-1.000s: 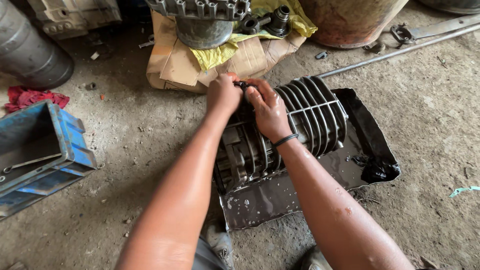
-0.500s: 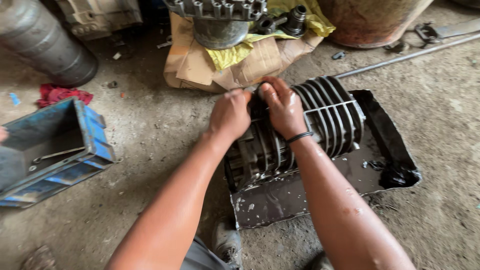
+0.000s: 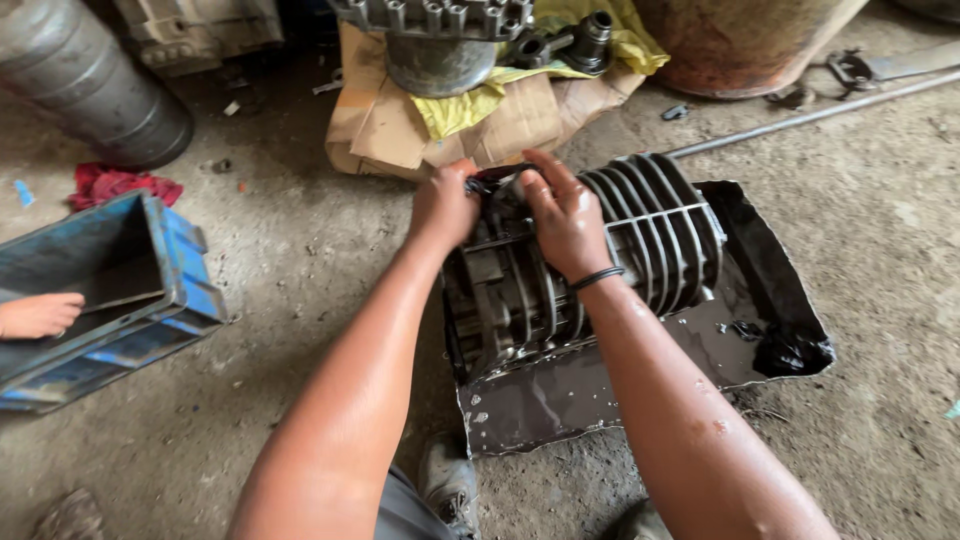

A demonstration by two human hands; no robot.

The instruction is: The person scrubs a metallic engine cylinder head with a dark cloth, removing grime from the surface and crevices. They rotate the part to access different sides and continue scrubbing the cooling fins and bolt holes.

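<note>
A dusty, stained concrete floor (image 3: 300, 250) fills the head view, strewn with workshop clutter. At its middle a finned engine block (image 3: 640, 230) lies on its side in a shallow black tray (image 3: 770, 290) wet with dark oil. The left hand (image 3: 443, 205) is curled shut at the block's upper end, pinching a small dark part there that is too hidden to identify. The right hand (image 3: 563, 218), a black band at its wrist, lies just beside it, fingers spread and pressed flat over the fins. Behind the block, cardboard (image 3: 400, 130) and a yellow cloth (image 3: 455, 108) carry grey metal castings. To the left stands a blue metal box (image 3: 170, 270), another person's hand (image 3: 38, 314) resting at its edge, with a red rag (image 3: 120, 185) near it.
</note>
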